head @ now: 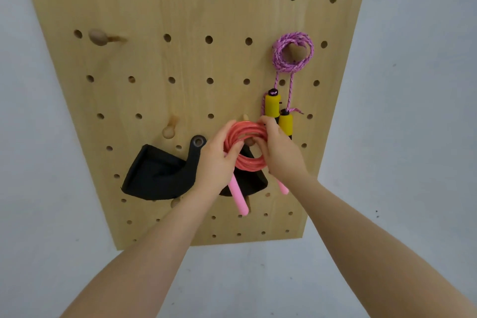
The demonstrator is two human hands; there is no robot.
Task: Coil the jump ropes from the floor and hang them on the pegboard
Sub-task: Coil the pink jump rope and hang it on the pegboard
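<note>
Both bare forearms reached up and forward, converging, with the left hand point(215, 160) and the right hand point(280, 148) raised close together, each with fingers curled in a grip and thumbs turned inward toward one another.

The wooden pegboard point(180, 59) filled most of the frame. A purple rope point(293, 51) with yellow handles point(273, 106) hung off a peg at upper right, a black pouch point(157, 178) sat lower left, and bare pegs point(99, 37) stuck out at upper left.
</note>
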